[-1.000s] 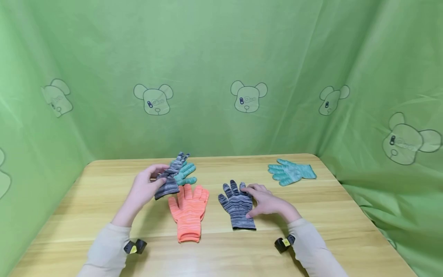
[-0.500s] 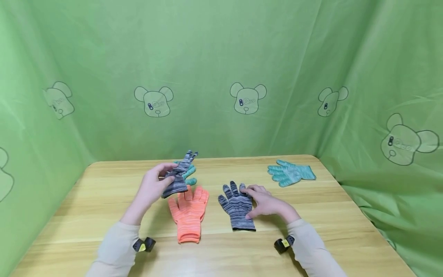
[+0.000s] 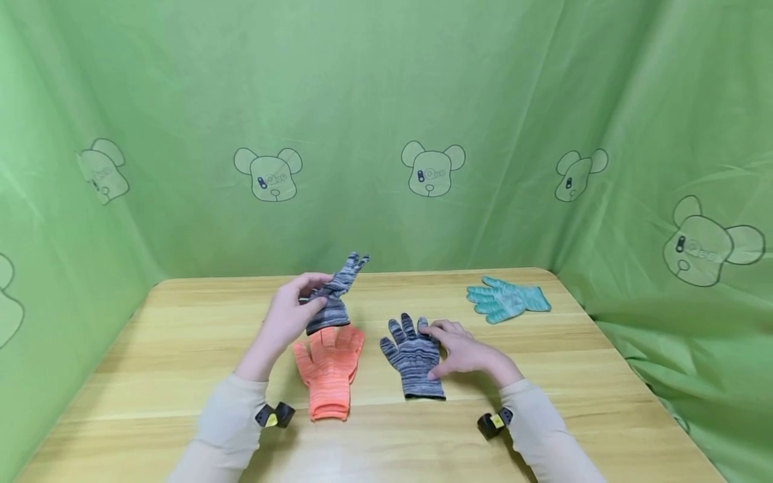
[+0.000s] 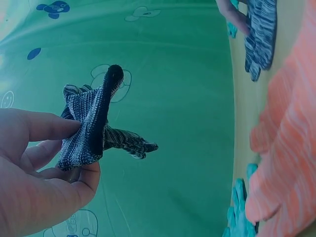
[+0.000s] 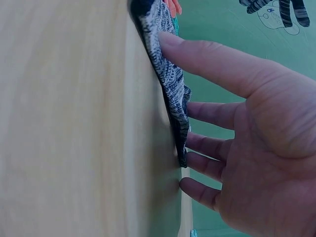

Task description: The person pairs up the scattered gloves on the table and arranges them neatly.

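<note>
My left hand (image 3: 296, 305) pinches a grey-and-black striped knit glove (image 3: 332, 308) by its cuff, held up over the fingertips of an orange glove (image 3: 331, 376). In the left wrist view that raised glove (image 4: 91, 118) hangs crumpled between thumb and fingers. A matching striped glove (image 3: 417, 362) lies flat on the table, fingers pointing away. My right hand (image 3: 468, 352) rests on its right side, thumb and fingertips touching the knit with the fingers nearly straight, as the right wrist view shows of that hand (image 5: 256, 123).
A teal glove (image 3: 510, 300) lies at the back right of the wooden table (image 3: 386, 436). Another teal glove (image 4: 239, 212) shows in the left wrist view, but the raised glove and left hand hide it from the head view. Green curtains (image 3: 350, 87) surround the table.
My left hand has carried the striped glove rightward and a little up, covering the left teal glove in the head view. The right hand and the glove under it have stayed put.
</note>
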`<move>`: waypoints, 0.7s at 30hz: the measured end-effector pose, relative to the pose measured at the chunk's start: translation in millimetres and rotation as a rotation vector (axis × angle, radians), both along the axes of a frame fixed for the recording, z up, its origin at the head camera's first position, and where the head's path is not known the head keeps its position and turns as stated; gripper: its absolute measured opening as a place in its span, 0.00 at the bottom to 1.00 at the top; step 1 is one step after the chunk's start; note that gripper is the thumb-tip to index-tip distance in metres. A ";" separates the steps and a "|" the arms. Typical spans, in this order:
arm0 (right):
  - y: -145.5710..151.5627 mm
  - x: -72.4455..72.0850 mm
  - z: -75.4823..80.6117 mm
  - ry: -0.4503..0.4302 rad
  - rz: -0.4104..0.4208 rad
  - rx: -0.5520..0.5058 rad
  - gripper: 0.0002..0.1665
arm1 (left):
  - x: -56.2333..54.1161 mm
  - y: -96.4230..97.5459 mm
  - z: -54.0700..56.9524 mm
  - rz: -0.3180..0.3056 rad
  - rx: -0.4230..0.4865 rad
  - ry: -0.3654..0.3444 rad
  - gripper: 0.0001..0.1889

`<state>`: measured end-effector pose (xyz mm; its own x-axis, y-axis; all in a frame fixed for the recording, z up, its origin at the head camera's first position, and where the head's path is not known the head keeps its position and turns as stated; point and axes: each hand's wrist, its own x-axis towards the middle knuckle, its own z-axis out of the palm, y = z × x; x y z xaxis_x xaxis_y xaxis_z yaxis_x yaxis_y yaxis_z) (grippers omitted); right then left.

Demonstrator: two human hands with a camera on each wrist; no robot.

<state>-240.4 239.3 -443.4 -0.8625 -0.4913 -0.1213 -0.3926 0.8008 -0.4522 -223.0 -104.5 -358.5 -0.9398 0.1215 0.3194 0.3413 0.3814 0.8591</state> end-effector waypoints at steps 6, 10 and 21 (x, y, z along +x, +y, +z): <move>-0.4 -1.4 -0.4 0.004 0.002 0.005 0.57 | -1.7 10.7 3.7 -0.011 0.020 -0.019 0.19; -0.4 -2.0 -0.5 0.003 0.006 0.011 0.57 | -3.6 18.5 4.1 -0.022 0.028 -0.025 0.19; 0.5 -1.9 -1.3 0.005 0.002 0.014 0.57 | -6.7 41.8 6.0 -0.037 0.039 -0.049 0.18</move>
